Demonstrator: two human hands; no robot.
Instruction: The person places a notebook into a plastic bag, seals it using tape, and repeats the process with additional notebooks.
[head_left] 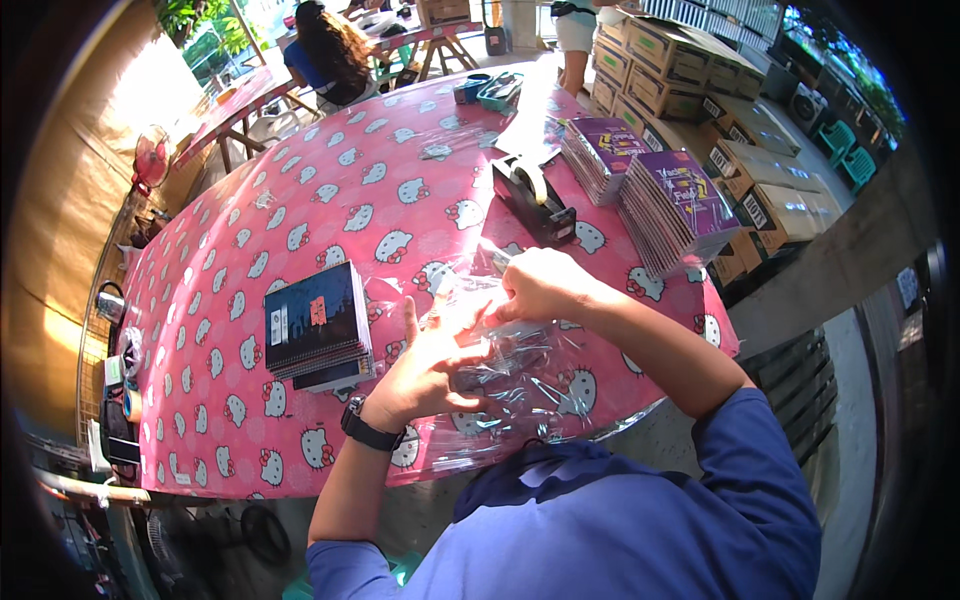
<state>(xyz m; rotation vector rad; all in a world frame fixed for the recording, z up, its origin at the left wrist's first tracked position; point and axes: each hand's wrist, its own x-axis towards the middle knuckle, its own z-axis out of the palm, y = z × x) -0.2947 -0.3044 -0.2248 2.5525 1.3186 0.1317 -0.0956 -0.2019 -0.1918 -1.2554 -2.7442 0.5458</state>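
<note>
Clear plastic film point(545, 385) lies crumpled and shiny on the pink patterned tablecloth in front of me. My left hand point(432, 362), a dark watch on its wrist, rests on the film with fingers spread. Close by on the right, my right hand point(540, 285) is closed, its fingers curled down and pinching the film. Left of my hands stands a stack of dark-covered spiral notebooks point(318, 325). Beyond my right hand sits a black tape dispenser point(540, 210) with a roll of tape on it.
Two stacks of purple spiral notebooks point(680, 205) stand at the table's right side. A teal basket point(500, 92) is at the far edge. Cardboard boxes point(680, 60) are piled beyond the table. A person point(335, 50) sits at another table; another stands near the boxes.
</note>
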